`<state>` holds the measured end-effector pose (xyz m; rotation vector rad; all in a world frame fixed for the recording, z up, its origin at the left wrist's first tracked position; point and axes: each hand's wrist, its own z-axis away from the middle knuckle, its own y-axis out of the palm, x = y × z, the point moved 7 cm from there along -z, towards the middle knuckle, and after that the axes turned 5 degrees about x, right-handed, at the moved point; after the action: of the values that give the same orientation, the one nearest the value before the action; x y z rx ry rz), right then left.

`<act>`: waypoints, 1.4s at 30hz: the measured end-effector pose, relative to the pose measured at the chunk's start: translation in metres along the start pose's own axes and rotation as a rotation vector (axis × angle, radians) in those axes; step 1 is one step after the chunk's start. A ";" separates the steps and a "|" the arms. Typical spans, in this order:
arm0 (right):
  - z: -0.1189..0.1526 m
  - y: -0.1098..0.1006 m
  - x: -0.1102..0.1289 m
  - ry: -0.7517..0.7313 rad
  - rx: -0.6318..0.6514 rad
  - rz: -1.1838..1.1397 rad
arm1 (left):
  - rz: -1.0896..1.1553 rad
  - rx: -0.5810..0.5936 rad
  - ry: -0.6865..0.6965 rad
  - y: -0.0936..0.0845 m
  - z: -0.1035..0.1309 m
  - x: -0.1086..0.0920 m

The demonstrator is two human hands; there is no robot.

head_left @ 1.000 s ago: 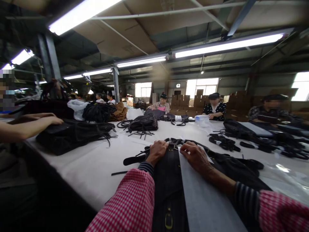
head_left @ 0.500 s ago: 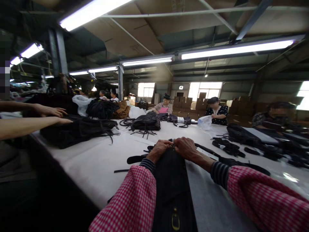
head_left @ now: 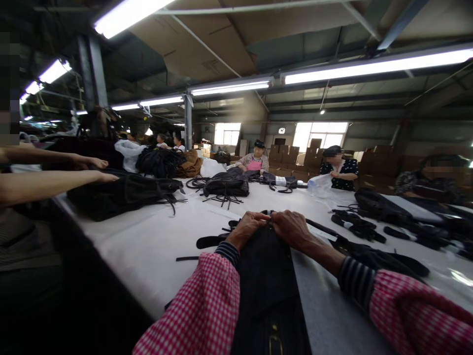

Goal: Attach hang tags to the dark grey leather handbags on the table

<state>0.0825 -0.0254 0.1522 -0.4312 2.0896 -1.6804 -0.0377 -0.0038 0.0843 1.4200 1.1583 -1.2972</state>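
Left hand (head_left: 248, 229): mine, fingers pinched at the far end of the black bag (head_left: 266, 286).
Right hand (head_left: 292, 229): mine, curled closed there, moved left from the grey sheet (head_left: 328, 310).
Bag position: near, on the white table (head_left: 129, 251).

- Place: workshop / factory floor, bag work.
- Lg. white worktable (head_left: 121, 251) w/ dark bags (head_left: 266, 281) & bundled straps (head_left: 360, 228).
- Several ppl. (head_left: 254, 164) around tbl.
- Bkgd.: stacked cardboard boxes (head_left: 284, 157), approx. brown.
- Overhead: long tube lights (head_left: 231, 88), metal roof beams (head_left: 404, 24), steel post (head_left: 96, 74).
- Far wall: windows (head_left: 227, 134), sm. clock (head_left: 281, 130).
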 end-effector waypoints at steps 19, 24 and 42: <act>0.010 -0.042 -0.030 -0.059 0.071 0.049 | -0.551 -0.231 0.211 -0.012 0.007 -0.028; 0.012 -0.034 -0.030 -0.129 0.203 -0.296 | -0.604 -0.286 0.371 0.007 0.014 -0.054; 0.022 0.025 -0.042 -0.252 0.315 -1.181 | -0.538 -0.104 0.424 0.032 0.010 -0.047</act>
<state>0.1307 -0.0181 0.1290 -1.8907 1.3328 -2.2750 -0.0097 -0.0234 0.1303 1.3943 1.9660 -1.2891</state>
